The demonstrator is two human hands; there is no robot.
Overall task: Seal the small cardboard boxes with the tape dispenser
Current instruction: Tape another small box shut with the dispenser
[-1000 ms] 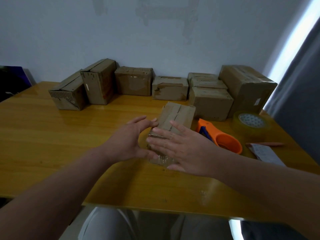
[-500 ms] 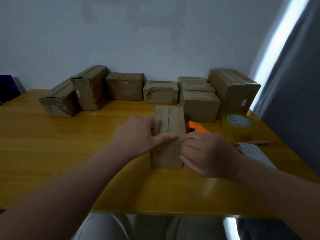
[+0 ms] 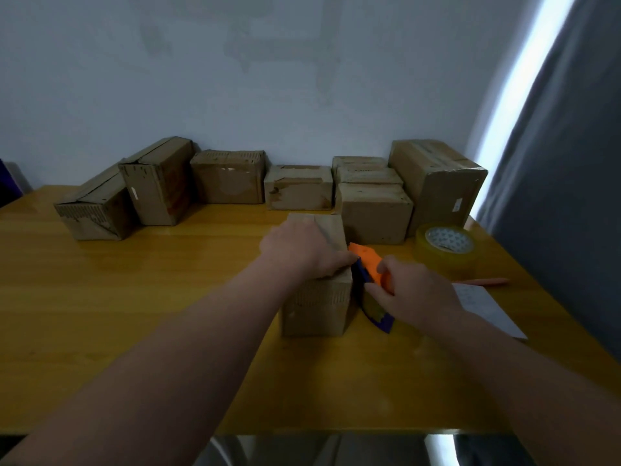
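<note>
Head: left hand (image 3: 302, 250) holds box (image 3: 316, 307), right hand (image 3: 416, 294) seemingly grips dispenser (image 3: 366, 260).

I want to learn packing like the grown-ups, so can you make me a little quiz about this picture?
1. True or false: the right hand grips the orange tape dispenser.
2. What does the left hand hold steady from above? A) a box by the wall. B) the small box nearest the person. C) the sheet of paper.
3. Fill in: the roll of tape sits on the table to the ___ of the dispenser.

Key: 1 true; 2 B; 3 right.
</note>
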